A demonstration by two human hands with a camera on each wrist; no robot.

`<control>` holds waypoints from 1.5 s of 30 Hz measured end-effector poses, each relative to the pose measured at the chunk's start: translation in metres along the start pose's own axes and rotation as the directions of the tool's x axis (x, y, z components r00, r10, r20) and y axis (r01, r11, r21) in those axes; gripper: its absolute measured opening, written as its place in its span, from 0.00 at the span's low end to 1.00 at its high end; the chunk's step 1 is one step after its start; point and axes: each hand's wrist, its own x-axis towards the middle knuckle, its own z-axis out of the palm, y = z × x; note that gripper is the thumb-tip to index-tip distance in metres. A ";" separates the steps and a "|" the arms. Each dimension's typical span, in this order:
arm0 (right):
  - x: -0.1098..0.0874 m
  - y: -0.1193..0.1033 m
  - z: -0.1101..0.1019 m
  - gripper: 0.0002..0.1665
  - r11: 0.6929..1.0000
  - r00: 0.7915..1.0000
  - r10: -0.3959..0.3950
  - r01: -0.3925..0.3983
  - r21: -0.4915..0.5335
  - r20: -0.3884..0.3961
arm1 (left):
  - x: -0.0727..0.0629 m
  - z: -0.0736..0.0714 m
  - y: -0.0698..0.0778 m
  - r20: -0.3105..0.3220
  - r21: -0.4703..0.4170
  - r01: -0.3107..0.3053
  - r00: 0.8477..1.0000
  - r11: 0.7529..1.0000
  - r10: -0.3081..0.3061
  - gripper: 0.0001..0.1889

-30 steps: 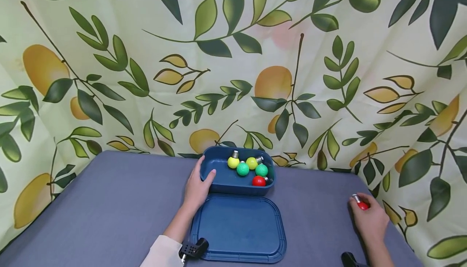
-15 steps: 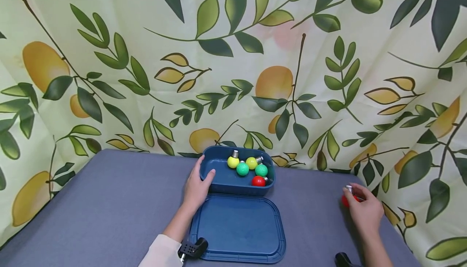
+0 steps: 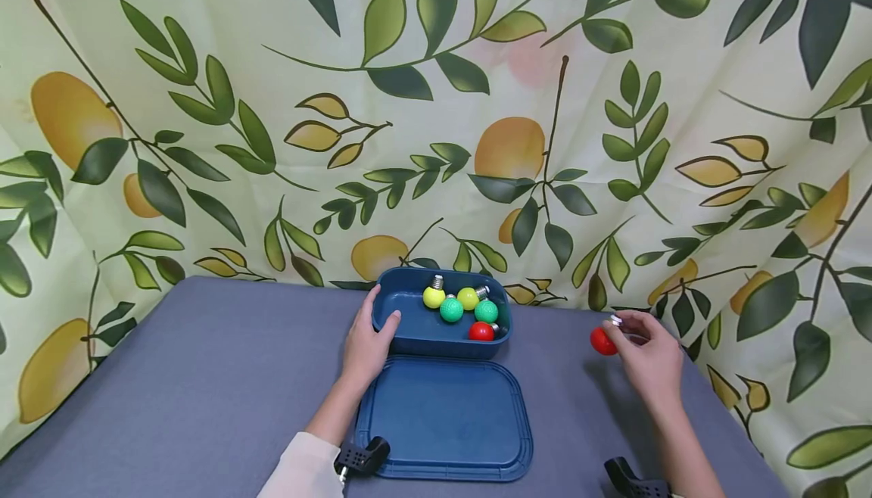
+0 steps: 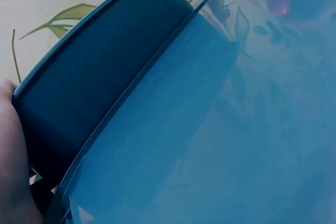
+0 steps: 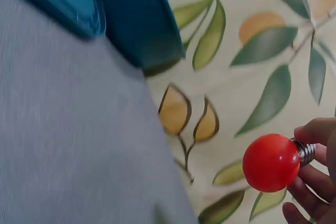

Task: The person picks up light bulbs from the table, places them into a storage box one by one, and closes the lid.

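Note:
Between the thumb and fingers of my right hand (image 3: 652,360) is a red light bulb (image 3: 602,341), pinched by its metal screw base. It is raised above the right part of the table, its round red end pointing left in the right wrist view. My left hand (image 3: 365,345) holds the left end of a dark blue plastic box (image 3: 425,347), thumb at the front rim and fingers along the side. Inside the box, toward the right, lie two yellow bulbs (image 3: 467,299), two green bulbs (image 3: 451,309) and a red bulb (image 3: 481,331).
A flat blue lid (image 3: 446,418) lies in front of the box, close against it. Grey-blue cloth covers the table (image 3: 225,392). Behind the table hangs a curtain (image 3: 422,127) printed with leaves and fruit.
My right hand has lifted the red bulb and carried it left from the table's right edge, the bulb turning to point left. The left hand stays at the box.

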 end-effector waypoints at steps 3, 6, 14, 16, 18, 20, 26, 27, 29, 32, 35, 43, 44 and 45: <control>-0.001 -0.012 0.004 0.19 0.998 0.998 -0.064 0.063 0.018 0.029 | 0.000 -0.001 0.002 0.003 0.007 0.004 1.000 1.000 -0.004 0.34; -0.002 -0.024 0.007 0.20 0.993 0.992 -0.113 0.112 0.034 0.059 | 0.001 -0.001 0.003 0.003 0.009 0.006 1.000 1.000 -0.006 0.34; -0.003 -0.065 0.026 0.17 0.968 0.964 -0.243 0.234 0.087 0.105 | 0.001 -0.002 0.000 -0.011 0.013 0.000 1.000 1.000 0.000 0.34; -0.002 -0.074 0.032 0.17 0.957 0.954 -0.279 0.266 0.116 0.113 | 0.001 -0.002 -0.001 -0.014 0.012 -0.001 1.000 1.000 0.001 0.34; -0.002 -0.083 0.038 0.17 0.948 0.944 -0.305 0.288 0.136 0.124 | 0.001 -0.002 -0.001 -0.015 0.014 -0.001 1.000 1.000 0.001 0.34; -0.002 -0.092 0.044 0.17 0.942 0.939 -0.320 0.299 0.154 0.130 | 0.001 -0.002 0.000 -0.015 0.013 0.000 1.000 1.000 0.000 0.34; -0.006 -0.113 0.061 0.17 0.930 0.931 -0.327 0.287 0.228 0.164 | 0.000 0.000 0.001 -0.018 0.018 0.001 1.000 1.000 -0.001 0.33; -0.007 -0.116 0.064 0.17 0.929 0.930 -0.325 0.282 0.239 0.169 | -0.001 0.000 0.001 -0.018 0.017 0.002 1.000 1.000 -0.001 0.33; -0.008 -0.120 0.071 0.16 0.926 0.932 -0.320 0.269 0.265 0.172 | -0.001 0.001 0.000 -0.019 0.016 0.000 1.000 1.000 0.000 0.33; -0.009 -0.126 0.079 0.16 0.920 0.933 -0.312 0.249 0.301 0.182 | -0.001 0.003 0.000 -0.022 0.015 0.000 1.000 1.000 0.000 0.33; -0.011 -0.127 0.087 0.16 0.916 0.928 -0.313 0.238 0.323 0.201 | -0.001 0.004 0.000 -0.027 0.010 0.000 1.000 1.000 0.001 0.33; -0.014 -0.121 0.104 0.16 0.914 0.914 -0.335 0.256 0.315 0.228 | -0.001 0.002 0.000 -0.029 0.009 0.009 1.000 1.000 -0.009 0.33; -0.014 -0.120 0.106 0.16 0.915 0.911 -0.337 0.258 0.312 0.237 | -0.001 0.002 0.001 -0.030 0.010 0.010 1.000 1.000 -0.010 0.33; -0.014 -0.119 0.108 0.16 0.915 0.907 -0.342 0.262 0.308 0.244 | -0.001 0.002 0.001 -0.030 0.010 0.011 0.999 1.000 -0.010 0.33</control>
